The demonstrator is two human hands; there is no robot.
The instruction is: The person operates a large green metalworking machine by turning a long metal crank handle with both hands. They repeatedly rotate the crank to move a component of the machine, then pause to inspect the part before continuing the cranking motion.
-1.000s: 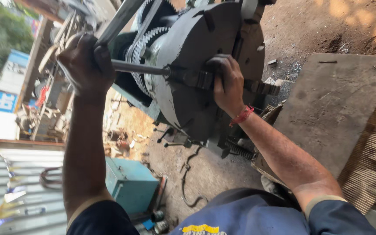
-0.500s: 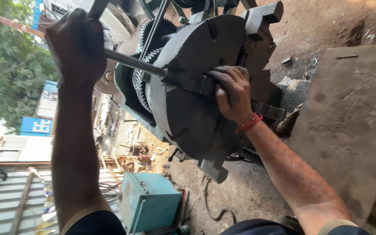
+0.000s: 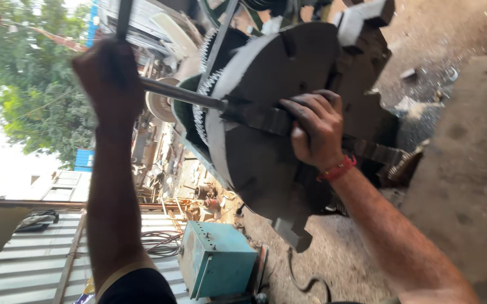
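Observation:
A large dark round lathe chuck (image 3: 266, 163) with stepped jaws fills the middle of the view, with toothed gears (image 3: 205, 84) behind its rim. My left hand (image 3: 111, 79) is closed around the crossbar of a steel chuck key (image 3: 181, 94), whose shaft runs into the chuck's edge. My right hand (image 3: 316, 129) rests on the chuck face, fingers curled over a long jaw (image 3: 260, 118) near the centre. A red thread band circles that wrist.
A teal metal box (image 3: 218, 259) stands on the dirt floor below the chuck, with a cable (image 3: 305, 278) beside it. Corrugated sheets (image 3: 29, 264) lie at lower left. Scrap parts litter the ground behind. A grey slab (image 3: 468, 169) is at the right.
The view has swung and closed in on the chuck. My left hand has risen with the key's crossbar. My right hand has stayed on the chuck face.

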